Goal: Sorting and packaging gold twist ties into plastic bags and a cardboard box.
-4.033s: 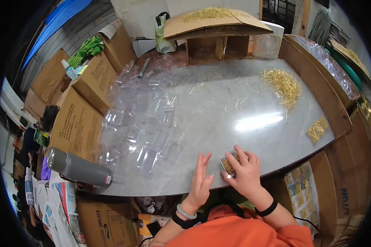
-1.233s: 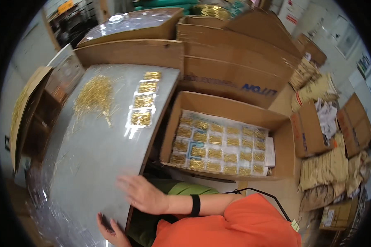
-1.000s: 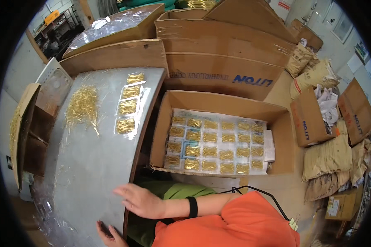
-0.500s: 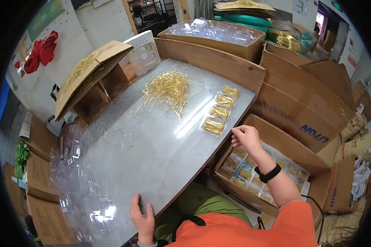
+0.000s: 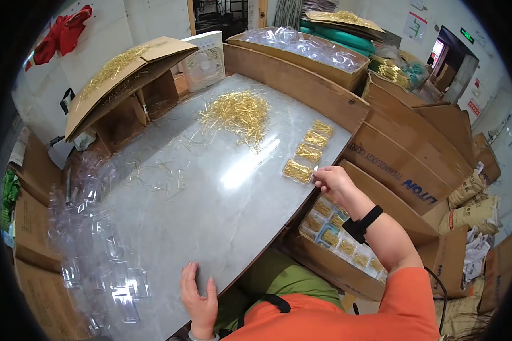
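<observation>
My right hand point(image 5: 331, 181) is at the table's right edge, thumb and fingers pinched at the right side of the nearest clear plastic box point(image 5: 297, 171). That box holds a bundle of short gold-coloured wire pieces; its fingertip contact is partly hidden. Behind it, similar filled boxes point(image 5: 308, 152) stand in a row running away from me. My left hand point(image 5: 200, 301) lies at the table's near edge with thumb and fingers apart, holding nothing. A loose heap of gold wire pieces point(image 5: 236, 116) is spread on the far part of the grey table point(image 5: 210, 221).
Many clear plastic boxes point(image 5: 111, 247) lie at the table's left. Below the right edge, an open carton point(image 5: 375, 190) holds rows of filled boxes. A wooden board point(image 5: 301, 82) borders the far side, near a white fan point(image 5: 203, 63). Wire-topped cardboard point(image 5: 170, 50) stands far left.
My right hand has moved from beside the table edge onto the nearest filled box's side. My left hand stays at the near edge. The whole view has shifted slightly.
</observation>
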Motion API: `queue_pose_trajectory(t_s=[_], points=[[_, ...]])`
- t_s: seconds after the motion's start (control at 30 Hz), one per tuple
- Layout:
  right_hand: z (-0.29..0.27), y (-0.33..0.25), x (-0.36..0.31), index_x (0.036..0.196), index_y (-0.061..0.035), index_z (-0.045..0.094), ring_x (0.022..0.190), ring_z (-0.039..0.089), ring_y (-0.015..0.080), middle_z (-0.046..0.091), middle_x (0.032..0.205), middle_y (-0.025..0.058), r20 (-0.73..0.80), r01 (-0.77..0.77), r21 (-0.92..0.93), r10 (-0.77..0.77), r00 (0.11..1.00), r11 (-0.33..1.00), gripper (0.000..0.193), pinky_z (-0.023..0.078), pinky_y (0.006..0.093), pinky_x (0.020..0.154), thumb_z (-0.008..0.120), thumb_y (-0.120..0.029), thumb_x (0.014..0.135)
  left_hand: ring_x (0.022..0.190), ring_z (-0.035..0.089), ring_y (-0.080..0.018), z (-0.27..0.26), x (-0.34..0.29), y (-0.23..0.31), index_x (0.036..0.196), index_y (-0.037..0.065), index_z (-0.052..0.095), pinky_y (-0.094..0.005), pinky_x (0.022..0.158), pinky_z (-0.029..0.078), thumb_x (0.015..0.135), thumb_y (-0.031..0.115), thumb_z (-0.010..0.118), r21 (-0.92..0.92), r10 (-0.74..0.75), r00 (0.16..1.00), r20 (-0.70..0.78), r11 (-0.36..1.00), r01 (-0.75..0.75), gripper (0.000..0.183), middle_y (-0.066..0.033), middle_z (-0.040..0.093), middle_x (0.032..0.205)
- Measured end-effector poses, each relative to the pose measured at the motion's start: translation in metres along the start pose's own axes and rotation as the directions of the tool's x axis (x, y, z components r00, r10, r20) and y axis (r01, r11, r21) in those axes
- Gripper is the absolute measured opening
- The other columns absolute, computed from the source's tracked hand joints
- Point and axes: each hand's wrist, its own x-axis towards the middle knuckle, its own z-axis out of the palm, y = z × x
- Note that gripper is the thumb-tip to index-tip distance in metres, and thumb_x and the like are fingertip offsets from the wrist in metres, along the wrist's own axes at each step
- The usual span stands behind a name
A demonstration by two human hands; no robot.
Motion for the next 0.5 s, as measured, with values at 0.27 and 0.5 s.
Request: queue_pose_trajectory(t_s=[0.27, 0.5], points=[[-0.014, -0.002, -0.004, 0.094, -0.001, 0.067, 0.059, 0.048, 0.0067, 0.067, 0.082, 0.0036, 0.133, -0.06, -0.127, 0.077, 0.988, 0.99, 0.01, 0.034, 0.0231, 0.047, 0.064, -0.01, 0.098, 0.128, 0.054, -0.0414, 0.001, 0.0, 0.0, 0.134, -0.003, 0.055, -0.0478, 0.113, 0.039, 0.089, 0.007, 0.067, 0.01, 0.002, 1.0, 0.015, 1.0, -0.002, 0.048, -0.021, 0.06, 0.134], [-0.086, -0.005, -0.024, 0.1, -0.0031, 0.065, 0.058, 0.047, 0.0061, 0.065, 0.084, 0.0019, 0.302, -0.085, -0.209, 0.147, 0.942, 0.974, 0.01, 0.036, 0.0232, 0.048, 0.06, -0.011, 0.101, 0.125, 0.058, -0.0323, 0.006, 0.0, 0.003, 0.138, -0.005, 0.053, -0.0409, 0.109, 0.042, 0.091, 0.003, 0.063, 0.048, -0.06, 0.998, -0.011, 0.997, 0.061, 0.048, -0.0196, 0.061, 0.134]])
